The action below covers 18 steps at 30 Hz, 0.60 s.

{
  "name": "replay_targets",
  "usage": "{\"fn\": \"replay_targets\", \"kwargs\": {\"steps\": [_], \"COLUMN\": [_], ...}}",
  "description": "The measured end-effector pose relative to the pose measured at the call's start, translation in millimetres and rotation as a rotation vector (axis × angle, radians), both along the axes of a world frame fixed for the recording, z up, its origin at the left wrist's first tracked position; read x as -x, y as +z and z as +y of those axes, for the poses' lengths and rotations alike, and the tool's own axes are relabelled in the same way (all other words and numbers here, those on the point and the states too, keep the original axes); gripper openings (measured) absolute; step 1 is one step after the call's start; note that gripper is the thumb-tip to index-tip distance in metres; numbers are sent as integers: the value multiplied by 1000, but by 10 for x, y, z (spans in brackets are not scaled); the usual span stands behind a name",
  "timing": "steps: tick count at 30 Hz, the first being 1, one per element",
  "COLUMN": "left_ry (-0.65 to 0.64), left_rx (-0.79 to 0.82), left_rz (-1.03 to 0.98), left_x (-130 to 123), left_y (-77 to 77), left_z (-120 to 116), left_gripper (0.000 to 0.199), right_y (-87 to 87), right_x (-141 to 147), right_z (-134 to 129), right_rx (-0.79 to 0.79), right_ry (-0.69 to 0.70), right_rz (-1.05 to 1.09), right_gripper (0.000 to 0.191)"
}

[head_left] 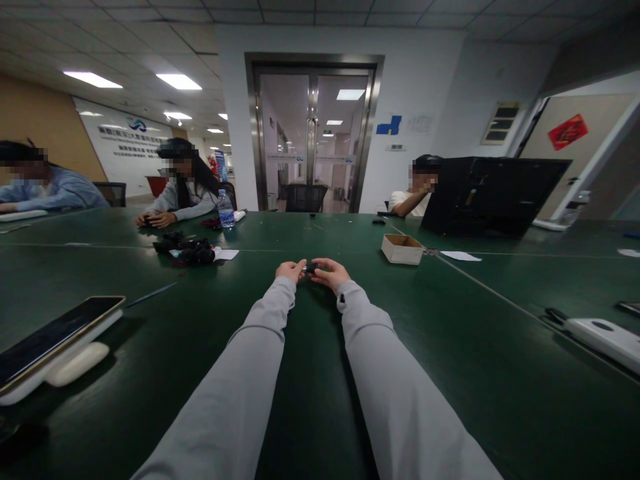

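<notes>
A small black object with a light, metallic-looking end (311,268) is held between my two hands above the green table (310,320). My left hand (291,271) pinches its left end, the light one. On its right, the fingers of my right hand (331,274) close round the black part. The object is too small for me to tell what it is. Both arms reach forward in grey sleeves.
Left of my hands lie a pile of black items (187,249) and a bottle (226,210). An open box (401,249) and a black monitor (493,195) stand to the right. A phone (60,340) is at the near left. Several people sit around the table.
</notes>
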<state>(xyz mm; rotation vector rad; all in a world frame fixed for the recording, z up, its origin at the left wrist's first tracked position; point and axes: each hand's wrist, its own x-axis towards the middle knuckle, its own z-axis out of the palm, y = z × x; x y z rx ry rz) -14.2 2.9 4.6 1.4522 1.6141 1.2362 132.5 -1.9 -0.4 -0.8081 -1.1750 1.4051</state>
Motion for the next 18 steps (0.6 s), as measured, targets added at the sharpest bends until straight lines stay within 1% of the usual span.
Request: {"fn": "replay_targets", "kwargs": {"steps": [3, 6, 9, 14, 18], "left_ry": [3, -4, 6, 8, -8], "left_rx": [2, 6, 4, -10, -24], "left_rz": [-4, 3, 61, 152, 94], "left_x": [6, 18, 28, 38, 32], "left_y": [-10, -15, -12, -10, -20], "left_z": [19, 34, 46, 64, 56], "left_gripper": [38, 39, 41, 41, 39], "right_y": [9, 22, 36, 58, 90], "right_x": [-10, -6, 1, 1, 13], "right_z": [-24, -41, -58, -89, -104], "right_rx": [-37, -33, -11, -31, 30], "right_ry": [37, 28, 13, 45, 9], "right_rz": [15, 20, 16, 28, 16], "right_gripper": [30, 30, 29, 29, 25]}}
